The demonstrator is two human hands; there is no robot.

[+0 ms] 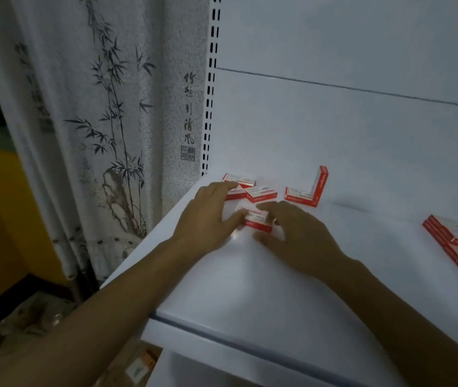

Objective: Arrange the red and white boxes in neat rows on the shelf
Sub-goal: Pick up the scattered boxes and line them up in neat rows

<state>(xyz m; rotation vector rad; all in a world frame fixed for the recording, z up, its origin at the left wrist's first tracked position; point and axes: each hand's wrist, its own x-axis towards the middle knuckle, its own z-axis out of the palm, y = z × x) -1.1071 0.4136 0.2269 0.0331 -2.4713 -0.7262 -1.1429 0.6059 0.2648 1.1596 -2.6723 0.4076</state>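
A small shop, by the look of its fittings: a white metal display shelf (250,275) with a slotted upright (210,93) at its left rear corner, identical red and white boxes (261,193) on it, and a bamboo-print curtain (96,107) to its left.

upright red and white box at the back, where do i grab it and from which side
Pinch the top end of the upright red and white cardboard box from above, across its thin width. It stands on end, a flat red and white box lies at its foot on the left and the white back panel is behind, so the top looks clearest.
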